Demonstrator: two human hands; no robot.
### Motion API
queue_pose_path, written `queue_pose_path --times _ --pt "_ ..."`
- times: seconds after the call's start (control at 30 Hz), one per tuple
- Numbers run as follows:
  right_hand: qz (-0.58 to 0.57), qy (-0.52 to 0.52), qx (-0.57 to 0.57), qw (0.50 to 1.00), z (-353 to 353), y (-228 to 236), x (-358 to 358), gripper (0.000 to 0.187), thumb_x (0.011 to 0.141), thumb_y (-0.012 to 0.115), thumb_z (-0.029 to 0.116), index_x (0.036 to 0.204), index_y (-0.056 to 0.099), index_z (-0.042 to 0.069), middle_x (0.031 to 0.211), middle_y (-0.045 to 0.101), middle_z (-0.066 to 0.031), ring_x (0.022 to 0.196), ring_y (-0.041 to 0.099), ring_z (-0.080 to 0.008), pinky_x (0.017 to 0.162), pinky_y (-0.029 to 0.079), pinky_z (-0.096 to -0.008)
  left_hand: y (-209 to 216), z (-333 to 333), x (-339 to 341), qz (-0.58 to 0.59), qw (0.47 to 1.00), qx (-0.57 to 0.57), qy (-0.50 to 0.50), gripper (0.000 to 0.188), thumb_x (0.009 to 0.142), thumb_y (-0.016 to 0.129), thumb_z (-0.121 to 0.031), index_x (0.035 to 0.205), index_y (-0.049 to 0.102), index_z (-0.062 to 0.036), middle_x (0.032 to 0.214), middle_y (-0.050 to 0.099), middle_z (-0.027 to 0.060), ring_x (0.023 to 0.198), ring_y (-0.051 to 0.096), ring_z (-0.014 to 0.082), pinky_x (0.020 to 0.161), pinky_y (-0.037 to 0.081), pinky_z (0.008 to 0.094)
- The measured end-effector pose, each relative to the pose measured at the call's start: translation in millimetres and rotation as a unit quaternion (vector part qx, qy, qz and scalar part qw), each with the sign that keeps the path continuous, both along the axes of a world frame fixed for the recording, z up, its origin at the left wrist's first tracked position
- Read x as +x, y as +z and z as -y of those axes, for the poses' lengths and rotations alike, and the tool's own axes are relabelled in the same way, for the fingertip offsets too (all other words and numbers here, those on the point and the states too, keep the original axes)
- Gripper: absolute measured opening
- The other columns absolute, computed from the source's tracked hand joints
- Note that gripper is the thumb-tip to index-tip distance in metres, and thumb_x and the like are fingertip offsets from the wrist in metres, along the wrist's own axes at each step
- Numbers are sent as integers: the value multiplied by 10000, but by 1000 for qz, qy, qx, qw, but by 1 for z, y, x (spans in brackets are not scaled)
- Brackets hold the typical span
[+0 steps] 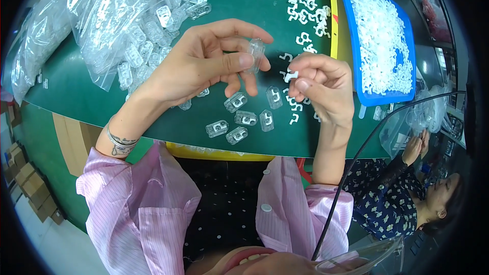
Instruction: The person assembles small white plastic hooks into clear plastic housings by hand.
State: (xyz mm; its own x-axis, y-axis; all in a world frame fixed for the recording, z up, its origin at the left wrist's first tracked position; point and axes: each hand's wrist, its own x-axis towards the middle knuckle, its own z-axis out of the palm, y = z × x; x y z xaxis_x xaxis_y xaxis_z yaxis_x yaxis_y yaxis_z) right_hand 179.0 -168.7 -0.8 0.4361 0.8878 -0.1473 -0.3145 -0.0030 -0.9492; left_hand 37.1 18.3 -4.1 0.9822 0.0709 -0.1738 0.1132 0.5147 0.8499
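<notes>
My left hand pinches a clear plastic case between thumb and fingers, above the green table. To its right, my right hand grips a small white hook-shaped clip at its fingertips. The clip and the case are apart. Below my hands lie several clear cases with a white clip in each, among them one case in the middle of the group. Loose white clips are scattered on the table beyond my right hand, and a few are partly hidden behind it.
Plastic bags and a heap of clear cases cover the far left. A blue tray full of white clips stands at the right. A black cable crosses the right side, where a co-worker's hands show. Cardboard boxes sit lower left.
</notes>
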Motion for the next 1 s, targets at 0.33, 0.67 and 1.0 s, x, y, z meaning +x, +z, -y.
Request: queue_pose_path --times 0.33,0.67,1.0 --pt "-112 -100 115 982 -1 -20 -22 117 874 585 -24 987 595 -54 825 631 -99 620 558 -96 540 434 -209 -16 31 4 20 969 236 65 233 900 577 -27 1124 580 38 801 600 37 588 505 45 507 380 171" --pt "67 -142 52 986 -5 -16 -39 123 832 602 -109 951 596 -78 883 608 -106 757 621 -118 600 513 -205 -16 36 -1 -6 987 140 82 265 921 525 -32 1176 549 36 797 627 42 622 572 44 494 415 168" --pt "129 -155 8 979 -7 -15 -45 98 791 641 -119 875 622 -71 870 605 -95 725 613 -87 594 484 -178 -21 39 -5 26 981 159 113 235 918 534 -7 1140 543 70 941 665 119 752 634 118 555 444 179"
